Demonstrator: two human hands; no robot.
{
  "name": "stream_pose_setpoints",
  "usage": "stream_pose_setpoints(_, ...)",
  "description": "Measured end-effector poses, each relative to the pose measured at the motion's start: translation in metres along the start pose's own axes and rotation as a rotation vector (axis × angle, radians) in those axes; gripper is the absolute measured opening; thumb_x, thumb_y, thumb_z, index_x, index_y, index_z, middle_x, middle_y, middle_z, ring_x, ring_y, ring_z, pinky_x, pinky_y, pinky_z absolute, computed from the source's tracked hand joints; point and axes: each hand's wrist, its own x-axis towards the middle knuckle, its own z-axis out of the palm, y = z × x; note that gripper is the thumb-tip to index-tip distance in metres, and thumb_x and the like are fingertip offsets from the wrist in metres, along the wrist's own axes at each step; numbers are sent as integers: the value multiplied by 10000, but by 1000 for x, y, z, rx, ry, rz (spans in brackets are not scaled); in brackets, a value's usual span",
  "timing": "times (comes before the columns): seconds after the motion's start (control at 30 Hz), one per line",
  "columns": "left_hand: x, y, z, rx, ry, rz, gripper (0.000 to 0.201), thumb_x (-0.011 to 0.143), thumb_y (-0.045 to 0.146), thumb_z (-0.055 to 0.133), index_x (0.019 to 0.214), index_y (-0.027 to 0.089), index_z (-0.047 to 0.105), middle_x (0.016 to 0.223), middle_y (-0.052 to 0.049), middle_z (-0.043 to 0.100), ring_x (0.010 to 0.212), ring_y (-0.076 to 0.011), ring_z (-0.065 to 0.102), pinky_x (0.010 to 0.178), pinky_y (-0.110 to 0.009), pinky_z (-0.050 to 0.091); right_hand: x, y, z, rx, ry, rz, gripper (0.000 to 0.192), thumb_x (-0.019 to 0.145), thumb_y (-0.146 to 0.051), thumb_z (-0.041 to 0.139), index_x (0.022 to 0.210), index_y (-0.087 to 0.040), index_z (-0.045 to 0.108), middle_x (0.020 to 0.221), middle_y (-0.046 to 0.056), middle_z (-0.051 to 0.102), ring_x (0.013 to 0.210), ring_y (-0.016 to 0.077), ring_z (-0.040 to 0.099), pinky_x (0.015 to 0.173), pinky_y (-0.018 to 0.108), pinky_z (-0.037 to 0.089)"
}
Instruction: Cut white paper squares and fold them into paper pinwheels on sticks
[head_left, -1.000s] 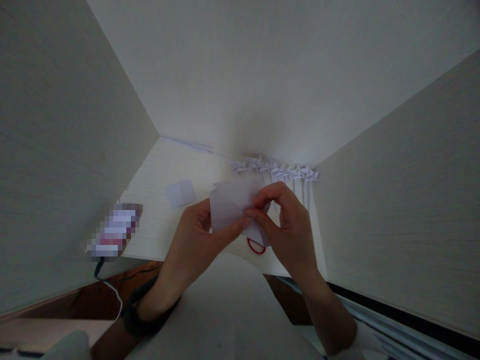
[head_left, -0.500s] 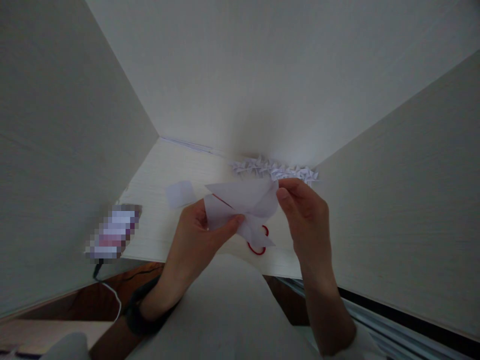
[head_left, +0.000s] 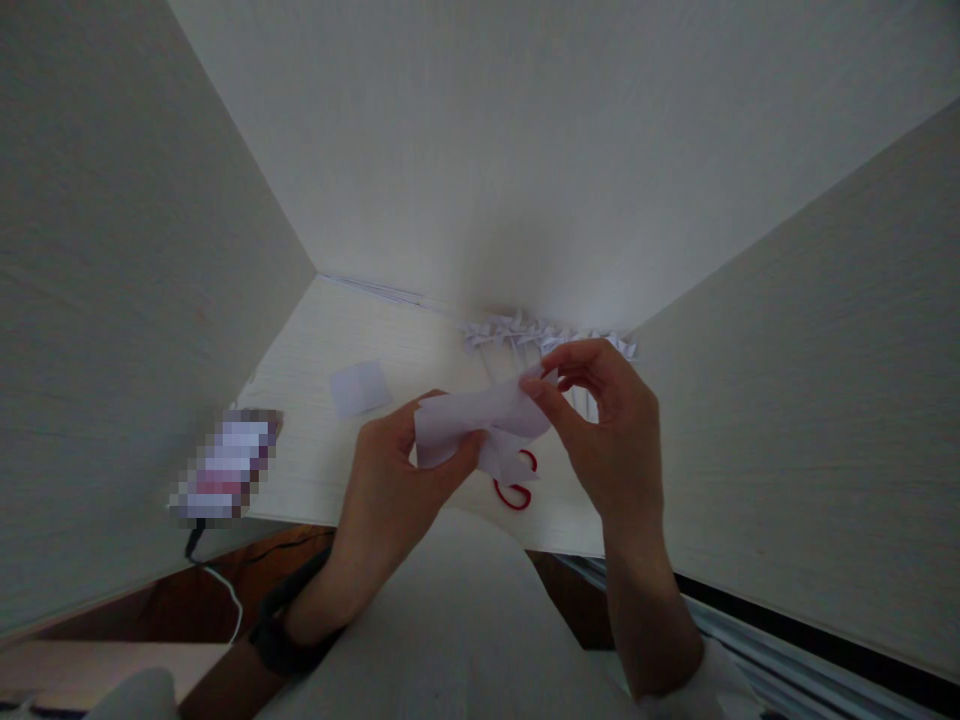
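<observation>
A white sheet of paper point(head_left: 469, 412), cut and partly folded, is held between both hands above the table. My left hand point(head_left: 409, 470) grips its left side, thumb on top near the middle and fingers underneath. My right hand point(head_left: 607, 420) pinches the upper right corner between thumb and fingers. Under the paper lie red-handled scissors point(head_left: 516, 497); only the loops of their handles show. Behind the hands, a row of folded white paper pinwheels point(head_left: 510, 328) on thin white sticks lies along the back wall.
A small white paper square point(head_left: 360, 388) lies on the white table point(head_left: 292, 350), left of my hands. At the table's left edge sits a phone point(head_left: 229, 465) with a cable attached. Thin white sticks point(head_left: 371, 289) lie along the back wall. Panels enclose both sides.
My right hand has moved left and slightly up, bringing its corner of the paper inward toward the middle. The upper flap has come down, covering the slit. My left hand stays nearly in place.
</observation>
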Motion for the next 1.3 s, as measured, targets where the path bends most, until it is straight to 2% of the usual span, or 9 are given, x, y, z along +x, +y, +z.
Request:
stream_pose_setpoints(0.17, 0, -4, 0, 34, -36, 36, 144, 753, 263, 666, 876, 246, 738, 822, -32, 763, 723, -222, 690, 662, -299, 538, 5, -1, -3, -173, -33, -90, 118, 795, -198, 694, 747, -223, 589, 726, -29, 632, 688, 146, 580, 679, 296, 481)
stream_pose_setpoints(0.5, 2, -5, -1, 54, -44, 12, 54, 740, 257, 661, 755, 214, 691, 713, -24, 734, 655, -215, 673, 625, -289, 520, 5, 2, -10, -324, -139, -256, 106, 809, -112, 622, 769, -208, 603, 749, -18, 650, 702, 144, 595, 685, 266, 473)
stream_pose_setpoints(0.6, 2, -8, -1, 91, -8, 24, 78, 753, 281, 656, 776, 214, 688, 742, -29, 739, 676, -222, 680, 660, -303, 522, 5, 2, -10, -339, -182, -254, 138, 779, -69, 592, 800, -205, 591, 775, -8, 648, 743, 158, 605, 708, 277, 471)
stream_pose_setpoints(0.73, 0, -11, -1, 160, 8, 72, 107, 785, 288, 636, 837, 237, 714, 797, -21, 750, 692, -210, 684, 678, -294, 521, 5, 1, -10, -316, -201, -230, 95, 801, -146, 631, 828, -212, 569, 806, 2, 627, 785, 177, 602, 732, 300, 467)
stream_pose_setpoints(0.83, 0, -10, -1, 191, 8, 89, 110, 785, 276, 636, 853, 243, 715, 774, -11, 746, 650, -195, 671, 634, -279, 513, 6, 0, -10, -270, -186, -253, 98, 816, -161, 661, 803, -212, 578, 820, 7, 611, 807, 173, 596, 753, 302, 465)
stream_pose_setpoints(0.93, 0, -10, 0, 195, 9, 105, 92, 774, 259, 644, 830, 226, 709, 751, -9, 742, 614, -180, 657, 597, -268, 505, 7, 0, -12, -315, -120, -293, 91, 786, -169, 715, 765, -208, 635, 912, 35, 588, 872, 188, 568, 782, 327, 459)
stream_pose_setpoints(1.0, 1, -11, 1, 186, 22, 140, 68, 765, 232, 646, 794, 213, 704, 733, -5, 736, 602, -170, 651, 596, -260, 503, 7, -1, -14, -360, -88, -301, 88, 764, -176, 742, 746, -211, 663, 889, 29, 568, 834, 183, 550, 730, 319, 455)
stream_pose_setpoints(1.13, 3, -15, 3, 188, 62, 203, 53, 749, 189, 650, 765, 191, 700, 726, 2, 734, 607, -158, 648, 601, -250, 499, 5, -3, -15, -345, -151, -272, 113, 777, -97, 709, 758, -195, 657, 737, -24, 568, 655, 118, 523, 606, 251, 427)
stream_pose_setpoints(1.3, 2, -14, 3, 247, 94, 252, 74, 752, 172, 648, 792, 188, 708, 746, 4, 739, 646, -162, 658, 611, -247, 488, 4, -6, -10, -358, -154, -245, 184, 743, 6, 634, 760, -177, 623, 753, -21, 570, 632, 107, 509, 610, 235, 432)
